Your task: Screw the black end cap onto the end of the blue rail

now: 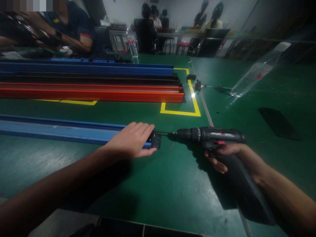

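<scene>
A long blue metal profile (81, 132) lies across the green table from the left. My left hand (130, 140) grips its right end, fingers over the far side and thumb along the near side. A black end cap (156, 141) sits at that end, partly covered by my fingers. My right hand (229, 154) is wrapped around the handle of a black cordless drill (212, 134), which lies level and points left. The drill's long thin bit (164, 133) reaches the end cap; whether it sits in a screw is too small to tell.
Behind lie an orange profile (98, 93), a dark one (98, 80) and another blue one (98, 68). Yellow tape (182, 114) marks the table (153, 191). To the right are a tilted plastic bottle (256, 74), a dark flat object (278, 123) and small black parts (197, 85). People sit beyond.
</scene>
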`<state>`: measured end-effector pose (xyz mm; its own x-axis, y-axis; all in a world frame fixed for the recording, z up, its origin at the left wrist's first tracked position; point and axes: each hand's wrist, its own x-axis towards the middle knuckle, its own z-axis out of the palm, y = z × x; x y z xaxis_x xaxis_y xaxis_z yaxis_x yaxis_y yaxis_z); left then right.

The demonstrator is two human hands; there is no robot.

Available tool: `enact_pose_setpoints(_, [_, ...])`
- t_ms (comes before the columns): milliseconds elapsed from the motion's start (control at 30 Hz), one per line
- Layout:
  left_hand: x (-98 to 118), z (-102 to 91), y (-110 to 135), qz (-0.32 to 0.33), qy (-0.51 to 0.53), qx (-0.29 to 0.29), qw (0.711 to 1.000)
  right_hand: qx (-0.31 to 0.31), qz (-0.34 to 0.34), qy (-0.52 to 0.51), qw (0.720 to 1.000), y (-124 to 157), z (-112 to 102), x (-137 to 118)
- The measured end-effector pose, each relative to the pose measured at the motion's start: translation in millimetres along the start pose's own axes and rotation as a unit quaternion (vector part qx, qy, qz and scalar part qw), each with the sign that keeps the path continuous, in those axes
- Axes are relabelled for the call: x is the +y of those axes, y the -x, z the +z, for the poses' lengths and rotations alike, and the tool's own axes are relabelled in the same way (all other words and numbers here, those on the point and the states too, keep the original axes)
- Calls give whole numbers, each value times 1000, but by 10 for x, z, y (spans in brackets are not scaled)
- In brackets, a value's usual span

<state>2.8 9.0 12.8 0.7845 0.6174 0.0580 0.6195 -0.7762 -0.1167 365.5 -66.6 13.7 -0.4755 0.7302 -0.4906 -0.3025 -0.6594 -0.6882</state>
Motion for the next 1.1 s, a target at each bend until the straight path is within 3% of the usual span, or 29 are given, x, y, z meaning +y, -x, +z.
enact_pose_setpoints(300, [2, -20, -10, -5, 5, -13, 1000, 35, -1, 19, 999, 7, 120, -37])
enact_pose_setpoints(467, [-16, -27, -26, -39, 14, -23, 999, 50, 18, 23, 998, 33, 161, -66])
enact_pose_setpoints(600, [-27, -30, -28, -6, 7, -22, 1000, 63, 33, 13, 997, 35, 152, -60])
enact_pose_setpoints(967, [60, -54, -8, -14, -13, 47, 999, 19, 28, -2, 999, 24, 93, -16])
enact_pose_setpoints(1100, [173, -133, 120, 54, -46, 127, 989, 19, 41, -25, 999, 20, 74, 1])
